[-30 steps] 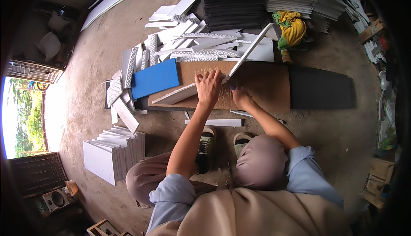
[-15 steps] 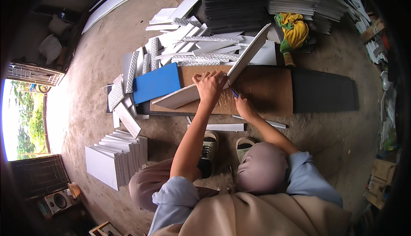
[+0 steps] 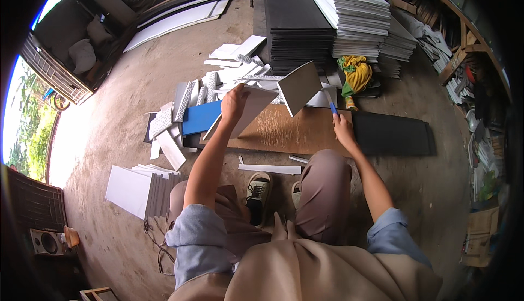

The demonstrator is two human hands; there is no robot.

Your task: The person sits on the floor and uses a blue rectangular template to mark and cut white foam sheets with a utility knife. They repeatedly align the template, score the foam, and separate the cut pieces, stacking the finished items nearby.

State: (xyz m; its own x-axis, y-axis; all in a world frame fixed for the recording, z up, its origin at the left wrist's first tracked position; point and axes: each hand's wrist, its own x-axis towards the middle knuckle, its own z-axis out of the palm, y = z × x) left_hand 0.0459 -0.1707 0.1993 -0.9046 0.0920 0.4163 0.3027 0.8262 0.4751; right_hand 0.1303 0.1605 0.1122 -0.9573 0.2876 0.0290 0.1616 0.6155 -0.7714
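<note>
My left hand (image 3: 233,104) grips a white foam board (image 3: 252,107) by its upper edge, holding it tilted above a brown work board (image 3: 305,132). At its far end a second board piece (image 3: 300,89) stands at an angle; whether the two are still joined I cannot tell. My right hand (image 3: 344,130) is closed round the blue handle of a cutter knife (image 3: 332,106), its blade pointing up and away, apart from the boards. A blue panel (image 3: 201,116) lies at the left end of the work board.
White offcuts (image 3: 224,74) are heaped beyond the work board. Black sheets (image 3: 300,44) and white sheets (image 3: 360,22) are stacked at the back, near a yellow-green cloth (image 3: 357,74). Cut white panels (image 3: 131,189) stand at the left; a black sheet (image 3: 390,134) extends right.
The long board, straight before, now shows two sections at an angle. My left hand has moved left with one section; my right hand has drawn right with the knife, away from the board.
</note>
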